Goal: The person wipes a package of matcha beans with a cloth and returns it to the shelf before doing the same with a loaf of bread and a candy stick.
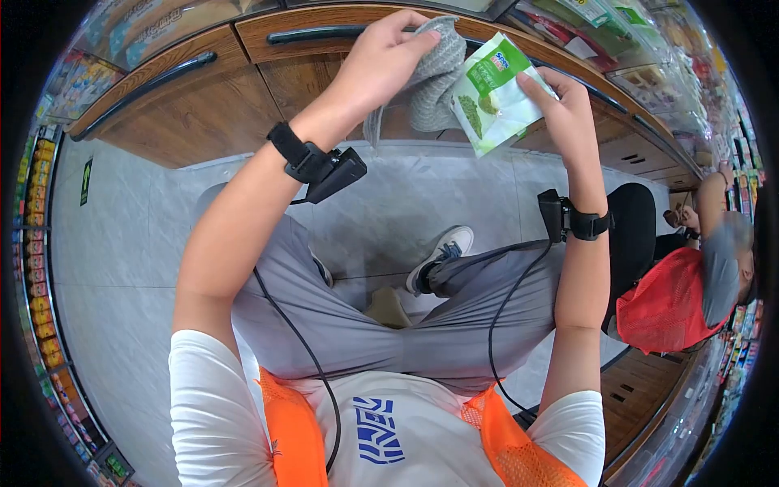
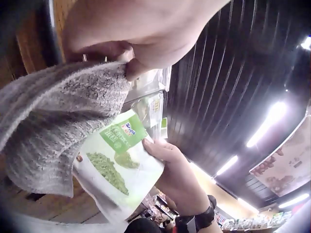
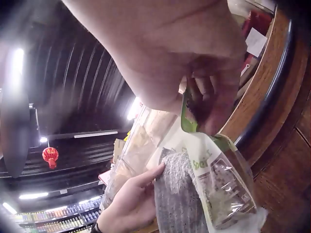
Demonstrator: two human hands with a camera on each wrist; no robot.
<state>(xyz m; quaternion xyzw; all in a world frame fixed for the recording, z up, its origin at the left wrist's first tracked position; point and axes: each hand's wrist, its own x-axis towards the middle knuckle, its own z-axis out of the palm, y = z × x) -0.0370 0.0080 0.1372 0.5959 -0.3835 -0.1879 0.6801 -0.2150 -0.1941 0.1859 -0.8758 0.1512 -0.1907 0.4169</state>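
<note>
My left hand (image 1: 383,63) pinches a grey ribbed cloth (image 1: 438,89) by its upper end, and the cloth hangs down in folds. My right hand (image 1: 568,109) grips a green and white food packet (image 1: 491,93) at its right edge, thumb across the front. In the left wrist view, green grains are printed on the packet (image 2: 114,167), and the cloth (image 2: 63,116) overlaps its left side. The right wrist view shows the packet's back (image 3: 226,191), partly see-through, close beside the cloth (image 3: 177,199).
Wooden cabinets (image 1: 203,105) with dark rail handles (image 1: 316,34) stand right in front, bagged goods (image 1: 560,36) above them. On the right crouches another person with a red mesh vest (image 1: 665,304). Stocked shelves (image 1: 40,268) line the left. Grey tiled floor (image 1: 381,195) lies below.
</note>
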